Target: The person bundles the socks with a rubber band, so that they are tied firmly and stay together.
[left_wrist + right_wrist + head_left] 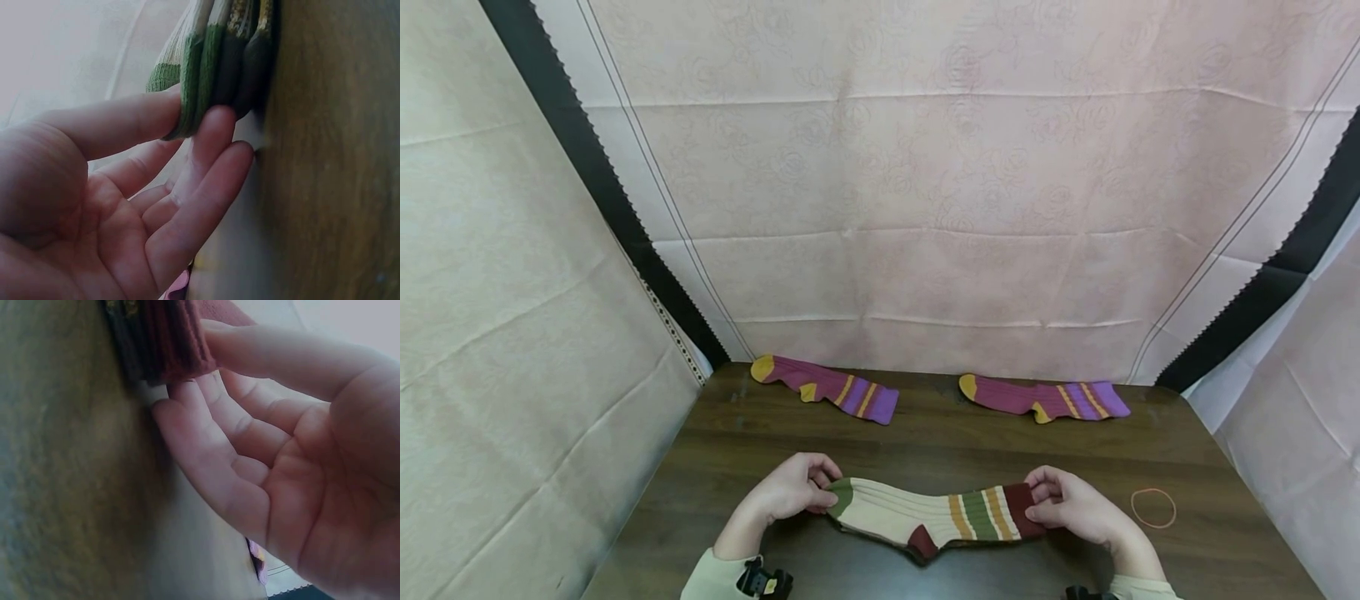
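A cream sock (895, 504) with a green toe, dark red heel and cuff, and green and mustard stripes stretches between both hands. My left hand (797, 487) pinches its toe end, thumb on top. The right hand (1071, 504) pinches the dark red cuff. In the left wrist view, several layers show at the green toe (197, 81), with darker fabric (234, 72) on the table side. In the right wrist view, the dark red cuff (178, 340) is between thumb and fingers, next to dark layers close over the table.
Two purple socks with yellow toes lie along the back of the brown wooden table (842, 575), one sock (823, 387) at left and the other sock (1041, 397) at right. A thin tan rubber band (1175, 510) lies right of my right hand. Pale cloth (925, 183) hangs behind and at both sides.
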Demonstrator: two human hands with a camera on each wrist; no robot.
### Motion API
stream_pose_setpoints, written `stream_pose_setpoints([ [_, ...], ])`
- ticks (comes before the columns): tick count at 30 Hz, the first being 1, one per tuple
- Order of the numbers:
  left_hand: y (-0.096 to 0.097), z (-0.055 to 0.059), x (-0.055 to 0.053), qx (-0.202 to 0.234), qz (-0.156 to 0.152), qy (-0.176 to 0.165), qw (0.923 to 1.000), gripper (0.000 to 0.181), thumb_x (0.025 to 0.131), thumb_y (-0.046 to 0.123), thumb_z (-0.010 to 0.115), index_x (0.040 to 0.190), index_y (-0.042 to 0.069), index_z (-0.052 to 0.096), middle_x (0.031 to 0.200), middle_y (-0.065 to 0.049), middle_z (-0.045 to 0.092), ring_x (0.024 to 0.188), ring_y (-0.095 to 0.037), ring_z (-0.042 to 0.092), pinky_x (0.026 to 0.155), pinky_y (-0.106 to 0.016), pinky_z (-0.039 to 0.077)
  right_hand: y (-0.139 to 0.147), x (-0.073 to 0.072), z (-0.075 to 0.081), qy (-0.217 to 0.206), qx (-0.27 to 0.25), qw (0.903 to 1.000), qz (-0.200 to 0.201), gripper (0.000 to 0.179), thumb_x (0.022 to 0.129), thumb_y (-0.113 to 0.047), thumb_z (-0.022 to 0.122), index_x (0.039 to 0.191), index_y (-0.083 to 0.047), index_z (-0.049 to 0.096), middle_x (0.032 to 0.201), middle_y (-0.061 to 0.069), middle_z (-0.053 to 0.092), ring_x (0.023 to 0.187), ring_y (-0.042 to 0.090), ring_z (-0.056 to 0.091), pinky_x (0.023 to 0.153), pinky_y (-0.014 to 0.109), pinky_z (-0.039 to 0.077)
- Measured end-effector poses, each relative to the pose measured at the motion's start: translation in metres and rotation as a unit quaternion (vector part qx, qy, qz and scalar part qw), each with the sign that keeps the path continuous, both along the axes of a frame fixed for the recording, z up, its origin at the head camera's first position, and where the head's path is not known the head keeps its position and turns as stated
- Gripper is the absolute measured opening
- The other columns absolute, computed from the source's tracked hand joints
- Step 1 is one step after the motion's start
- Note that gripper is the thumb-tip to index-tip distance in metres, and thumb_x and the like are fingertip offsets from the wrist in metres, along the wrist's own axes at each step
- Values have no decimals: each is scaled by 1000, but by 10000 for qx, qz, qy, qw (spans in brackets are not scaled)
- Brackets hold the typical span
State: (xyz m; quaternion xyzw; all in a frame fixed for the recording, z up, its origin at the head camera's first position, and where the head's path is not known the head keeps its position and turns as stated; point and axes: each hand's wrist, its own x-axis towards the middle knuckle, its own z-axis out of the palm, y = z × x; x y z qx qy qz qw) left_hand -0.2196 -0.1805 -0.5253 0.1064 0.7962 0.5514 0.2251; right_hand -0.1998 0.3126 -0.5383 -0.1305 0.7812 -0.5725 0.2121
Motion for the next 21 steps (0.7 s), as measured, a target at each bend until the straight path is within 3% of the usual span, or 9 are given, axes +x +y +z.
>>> stream_pose_setpoints([
  [15, -2, 3, 0, 73, 35, 63, 9999, 27, 92, 0, 80, 116, -4, 68, 89, -12, 67, 75, -21, 68, 70, -41, 62, 0, -2, -1, -60, -74, 10000, 2, 38, 99, -1, 71, 128, 15, 51, 109, 16, 64, 96, 21, 64, 79, 34, 61],
  [21, -7, 7, -8, -171, -24, 609, 9980, 31, 95, 11, 82, 119, -2, 69, 97, -9, 68, 83, -20, 64, 69, -33, 54, 1, -2, 9, 247, 293, 9990, -226, 41, 101, -7, 71, 133, 14, 54, 120, 23, 67, 104, 26, 67, 81, 39, 62],
])
